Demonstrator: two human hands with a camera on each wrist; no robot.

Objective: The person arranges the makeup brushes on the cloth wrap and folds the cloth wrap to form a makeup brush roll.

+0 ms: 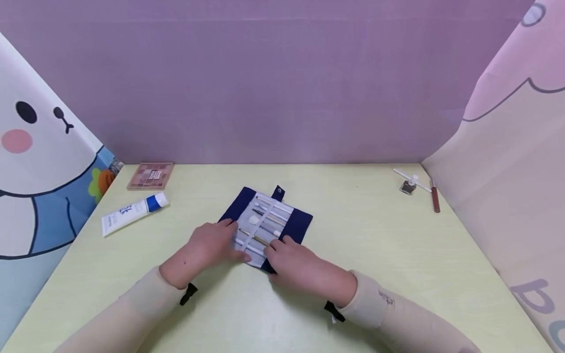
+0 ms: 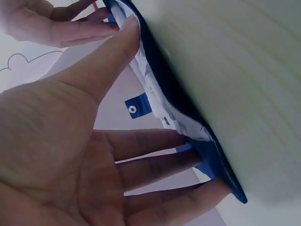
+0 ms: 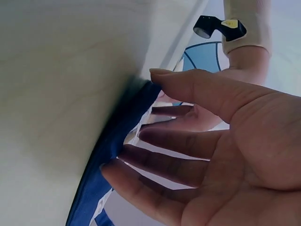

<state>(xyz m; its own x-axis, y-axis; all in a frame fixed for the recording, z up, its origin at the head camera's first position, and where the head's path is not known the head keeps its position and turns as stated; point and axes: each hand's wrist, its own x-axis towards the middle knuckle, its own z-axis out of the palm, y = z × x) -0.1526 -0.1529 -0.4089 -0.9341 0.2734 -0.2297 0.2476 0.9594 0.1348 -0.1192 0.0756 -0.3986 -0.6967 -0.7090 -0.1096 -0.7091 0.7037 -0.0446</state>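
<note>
While your two hands are resting on the near end of the navy brush roll (image 1: 267, 223), it is lying unrolled in the middle of the table (image 1: 375, 255), with its snap tab (image 1: 278, 191) pointing away from you. Your left hand (image 1: 212, 245) is touching the near left corner with straight fingers, the thumb pressing at the edge of the cloth, and it is not closing around anything. Your right hand (image 1: 293, 260) is doing the same at the near right corner; its fingers are relaxed and only touching the fabric (the wrist view is showing the blue edge under the fingertips (image 3: 155, 75)).

You are probably handling a soft and light thing: the cloth is thin, it will be bending and sagging if you lift it by one corner. The brushes (image 1: 265, 220) inside are sitting under white bands, and they look thin and smooth, so they may be sliding out when the roll is tilting. I think it is safer to take hold at the near edge with both hands, flat, and keep it on the table.

Further away, a white tube (image 1: 132, 213) and an eyeshadow palette (image 1: 150, 176) are lying at the left, well apart from the roll.
</note>
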